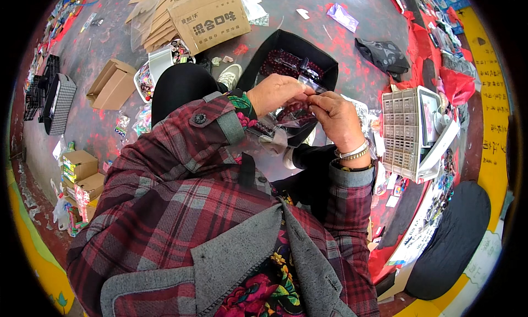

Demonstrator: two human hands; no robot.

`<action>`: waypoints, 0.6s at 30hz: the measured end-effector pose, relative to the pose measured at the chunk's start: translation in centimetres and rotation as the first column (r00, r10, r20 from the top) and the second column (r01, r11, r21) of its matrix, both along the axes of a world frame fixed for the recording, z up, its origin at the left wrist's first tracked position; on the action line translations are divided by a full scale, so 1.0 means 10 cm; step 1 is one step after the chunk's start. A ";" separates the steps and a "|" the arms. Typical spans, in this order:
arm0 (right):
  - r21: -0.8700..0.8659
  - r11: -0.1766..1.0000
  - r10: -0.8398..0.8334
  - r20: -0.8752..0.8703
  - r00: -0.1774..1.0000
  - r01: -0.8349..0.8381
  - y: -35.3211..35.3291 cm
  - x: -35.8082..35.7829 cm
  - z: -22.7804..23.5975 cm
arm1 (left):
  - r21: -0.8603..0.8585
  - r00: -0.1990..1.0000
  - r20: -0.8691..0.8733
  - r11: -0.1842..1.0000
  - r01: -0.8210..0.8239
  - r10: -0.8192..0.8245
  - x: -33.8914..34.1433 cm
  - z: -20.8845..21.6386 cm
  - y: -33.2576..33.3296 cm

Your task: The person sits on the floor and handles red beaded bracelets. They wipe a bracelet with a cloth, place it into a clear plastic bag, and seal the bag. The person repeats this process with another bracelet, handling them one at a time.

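Note:
Both my hands meet over an open black box (325, 57) on the floor between my legs. My left hand (276, 94) is closed, its fingertips pinching the edge of a clear plastic bag (312, 85). Against the same edge press the thumb and fingers of my right hand (336, 119), a bracelet on its wrist. What else the fingertips hold is too small to make out. Several dark red, dotted items (279, 59) in clear wrapping lie in the box. My hands hide part of them. More clear wrapping (275, 141) hangs over the box's near edge.
Cardboard boxes (209, 19) and a white bin (160, 61) of small colourful goods stand at the far left. A beige plastic crate (400, 131) is close on my right. Beyond the black box lie a dark bag (383, 57) and a purple packet (342, 17).

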State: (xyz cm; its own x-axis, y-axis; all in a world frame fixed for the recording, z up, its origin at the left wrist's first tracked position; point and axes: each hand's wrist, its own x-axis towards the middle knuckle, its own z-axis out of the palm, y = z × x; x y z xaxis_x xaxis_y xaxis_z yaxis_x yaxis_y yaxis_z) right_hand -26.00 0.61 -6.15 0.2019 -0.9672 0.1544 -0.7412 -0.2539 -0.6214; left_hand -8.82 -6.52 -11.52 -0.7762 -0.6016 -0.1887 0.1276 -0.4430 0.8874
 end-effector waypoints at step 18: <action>0.515 0.856 -0.441 0.766 0.467 -0.036 0.03 -0.21 0.02 | 0.558 0.860 -0.385 0.827 -0.073 0.336 0.26 0.36 -0.36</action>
State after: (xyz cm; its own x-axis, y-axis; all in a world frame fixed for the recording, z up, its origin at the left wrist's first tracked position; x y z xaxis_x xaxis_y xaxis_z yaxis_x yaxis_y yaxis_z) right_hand -28.13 0.87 -5.91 -0.0073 -0.9587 -0.2844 0.2119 0.2765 -0.9374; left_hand -6.27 -10.15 -7.90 -0.7186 -0.6729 -0.1755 0.5907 -0.7238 0.3566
